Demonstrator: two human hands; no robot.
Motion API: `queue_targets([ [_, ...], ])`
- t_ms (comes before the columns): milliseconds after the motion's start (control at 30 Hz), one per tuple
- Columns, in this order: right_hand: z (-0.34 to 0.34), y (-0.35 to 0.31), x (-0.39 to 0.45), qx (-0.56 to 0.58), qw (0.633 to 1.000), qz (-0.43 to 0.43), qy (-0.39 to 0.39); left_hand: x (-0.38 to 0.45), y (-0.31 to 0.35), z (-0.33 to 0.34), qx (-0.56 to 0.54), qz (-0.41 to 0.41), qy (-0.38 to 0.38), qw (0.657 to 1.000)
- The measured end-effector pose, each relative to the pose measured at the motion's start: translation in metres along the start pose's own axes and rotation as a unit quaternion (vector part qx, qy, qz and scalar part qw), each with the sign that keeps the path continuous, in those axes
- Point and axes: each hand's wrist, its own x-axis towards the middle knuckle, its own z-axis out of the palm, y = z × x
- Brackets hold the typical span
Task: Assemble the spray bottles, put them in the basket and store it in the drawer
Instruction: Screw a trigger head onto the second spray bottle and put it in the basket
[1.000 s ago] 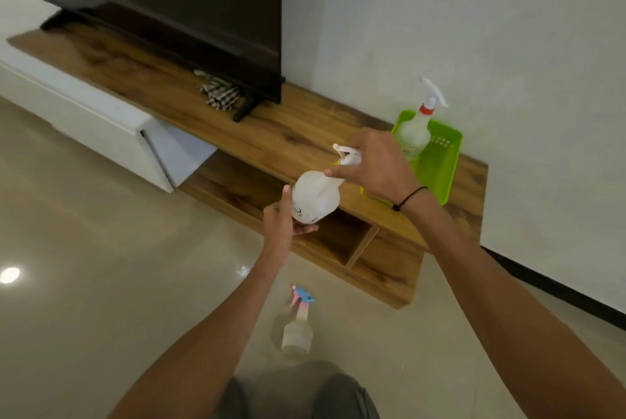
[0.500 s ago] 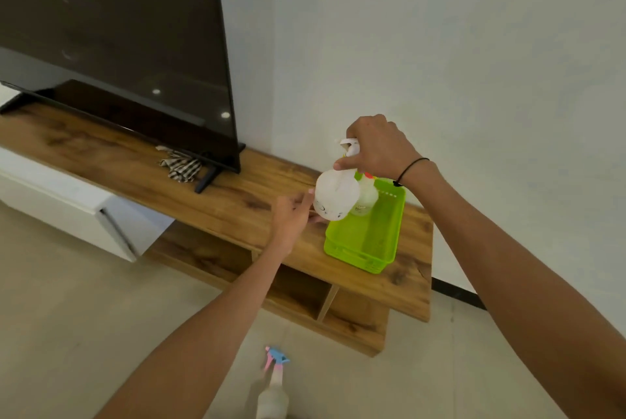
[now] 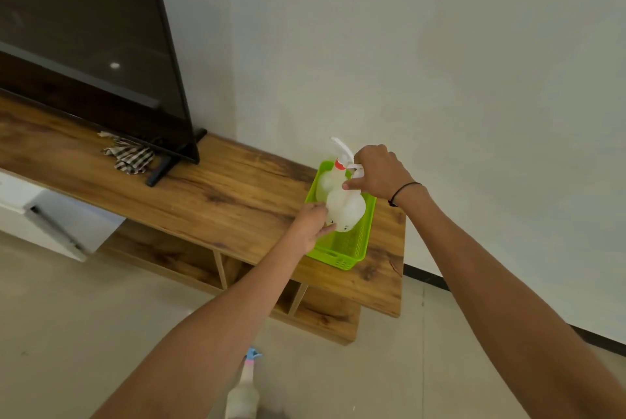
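Observation:
A green plastic basket stands on the right end of the wooden TV stand. A white round spray bottle sits in or just above the basket; I cannot tell if it touches the bottom. My right hand grips its spray head from above. My left hand holds the bottle's lower left side. Behind it in the basket stands a second bottle with a red collar and white trigger. A third bottle with a blue and pink sprayer stands on the floor near my legs.
A large TV stands on the left of the stand, with a checked cloth by its foot. A white drawer is pulled open at the lower left. Open shelf compartments lie under the wooden top. A white wall is close behind.
Both hands carried the white bottle from in front of the stand forward and down into the green basket, beside the red-collared bottle. The view moved closer to the stand.

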Motion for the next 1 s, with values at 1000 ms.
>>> queue_targets([
  [1000,0.020,0.002,0.007,-0.171,0.972,-0.018,0.161,0.007,0.021,0.002,0.093,0.115,0.005,0.989],
])
